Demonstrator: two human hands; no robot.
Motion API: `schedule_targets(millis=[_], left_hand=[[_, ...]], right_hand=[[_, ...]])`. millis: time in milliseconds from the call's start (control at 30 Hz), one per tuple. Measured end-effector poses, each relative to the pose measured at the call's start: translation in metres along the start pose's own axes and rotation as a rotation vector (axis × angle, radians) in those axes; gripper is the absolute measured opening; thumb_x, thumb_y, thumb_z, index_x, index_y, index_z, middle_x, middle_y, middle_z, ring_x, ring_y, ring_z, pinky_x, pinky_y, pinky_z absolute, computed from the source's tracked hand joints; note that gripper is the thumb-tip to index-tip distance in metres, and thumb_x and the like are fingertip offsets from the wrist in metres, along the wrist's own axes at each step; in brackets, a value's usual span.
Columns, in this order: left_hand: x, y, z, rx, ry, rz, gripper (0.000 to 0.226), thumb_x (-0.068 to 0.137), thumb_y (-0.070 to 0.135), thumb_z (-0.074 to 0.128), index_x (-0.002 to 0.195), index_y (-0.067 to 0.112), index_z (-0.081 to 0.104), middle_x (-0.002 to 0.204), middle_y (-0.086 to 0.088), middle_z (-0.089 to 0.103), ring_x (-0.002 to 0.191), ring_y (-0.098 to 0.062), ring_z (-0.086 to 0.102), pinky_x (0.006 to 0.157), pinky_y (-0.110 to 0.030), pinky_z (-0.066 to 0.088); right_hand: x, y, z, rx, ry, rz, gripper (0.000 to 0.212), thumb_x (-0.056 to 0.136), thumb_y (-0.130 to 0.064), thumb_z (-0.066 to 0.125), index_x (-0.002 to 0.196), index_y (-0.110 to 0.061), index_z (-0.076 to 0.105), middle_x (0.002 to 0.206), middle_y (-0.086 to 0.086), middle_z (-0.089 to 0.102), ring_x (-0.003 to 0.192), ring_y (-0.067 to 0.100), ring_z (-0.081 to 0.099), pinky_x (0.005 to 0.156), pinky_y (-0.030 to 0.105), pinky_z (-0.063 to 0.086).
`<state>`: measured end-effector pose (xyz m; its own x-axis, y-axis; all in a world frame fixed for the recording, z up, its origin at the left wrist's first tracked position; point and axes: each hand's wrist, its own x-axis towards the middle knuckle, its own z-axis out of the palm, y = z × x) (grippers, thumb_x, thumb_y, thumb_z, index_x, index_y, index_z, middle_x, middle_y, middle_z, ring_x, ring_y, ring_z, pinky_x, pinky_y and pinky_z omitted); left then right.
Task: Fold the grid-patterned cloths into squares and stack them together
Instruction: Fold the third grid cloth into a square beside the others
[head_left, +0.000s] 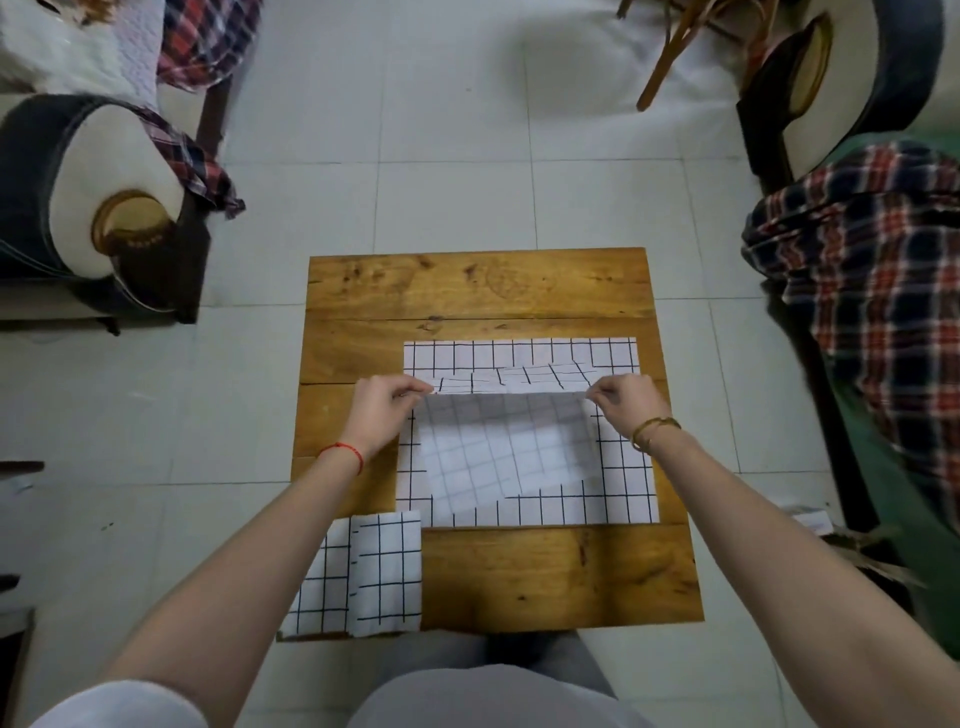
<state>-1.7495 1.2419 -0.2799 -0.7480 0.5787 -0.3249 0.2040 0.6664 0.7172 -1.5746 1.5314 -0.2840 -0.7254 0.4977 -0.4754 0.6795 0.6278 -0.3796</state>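
Both corners of a lifted edge of the grid cloth (524, 457) are held in a pinching grip, one by the left hand (382, 410) and one by the right hand (626, 402). The cloth lies spread toward the right edge of the surface (478, 286), its long axis seemingly parallel to the right edge, though lens distortion blurs this. The held edge should be kept taut and level, then laid flush on the far edge before creasing. A folded cloth (363, 571) overhangs the near left corner.
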Motion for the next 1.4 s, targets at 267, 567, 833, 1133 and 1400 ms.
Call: schedule_targets(millis=[267,567,833,1133,1400], left_hand=[[-0.042,-0.048,0.068,0.054,-0.093,-0.055,0.025,0.092,0.008,0.058,0.102,0.024,0.074,0.097,0.01,0.074,0.083,-0.009,0.068,0.077,-0.02,0.056],[-0.067,-0.072,0.117,-0.059,-0.186,-0.157,0.024,0.094,0.012,0.055,0.113,0.018,0.068,0.111,0.008,0.068,0.1,0.0,0.057,0.088,-0.01,0.04],[-0.027,-0.096,0.13,0.108,0.055,-0.075,0.038,0.092,0.003,0.048,0.128,0.011,0.056,0.128,-0.005,0.059,0.124,-0.02,0.048,0.109,-0.033,0.038],[0.043,-0.099,0.146,0.425,-0.012,-0.145,0.063,0.092,0.019,0.052,0.15,0.013,0.025,0.158,-0.01,0.02,0.145,-0.028,0.019,0.117,-0.044,0.025],[0.057,-0.109,0.164,0.527,-0.002,-0.156,0.067,0.094,0.025,0.051,0.151,0.015,0.018,0.16,-0.01,0.015,0.145,-0.027,0.019,0.116,-0.046,0.027]], right_hand=[[-0.023,0.039,0.054,-0.208,-0.049,-0.003,0.026,0.094,-0.026,0.049,0.112,-0.025,0.068,0.108,0.007,0.07,0.098,0.026,0.063,0.081,0.035,0.054],[-0.032,0.06,0.102,-0.354,-0.11,0.038,0.027,0.096,-0.024,0.044,0.107,-0.018,0.068,0.098,0.014,0.068,0.091,0.029,0.061,0.083,0.039,0.05],[-0.002,0.041,0.134,-0.249,-0.061,-0.066,0.039,0.09,-0.013,0.046,0.13,-0.011,0.049,0.13,0.008,0.054,0.119,0.027,0.044,0.098,0.04,0.04],[0.067,-0.047,0.173,-0.265,-0.059,-0.337,0.059,0.088,-0.014,0.048,0.144,-0.012,0.032,0.151,0.005,0.032,0.135,0.029,0.029,0.108,0.042,0.033],[0.1,-0.078,0.207,-0.362,-0.098,-0.444,0.061,0.093,-0.02,0.046,0.149,-0.015,0.022,0.156,0.002,0.023,0.141,0.029,0.022,0.115,0.045,0.022]])
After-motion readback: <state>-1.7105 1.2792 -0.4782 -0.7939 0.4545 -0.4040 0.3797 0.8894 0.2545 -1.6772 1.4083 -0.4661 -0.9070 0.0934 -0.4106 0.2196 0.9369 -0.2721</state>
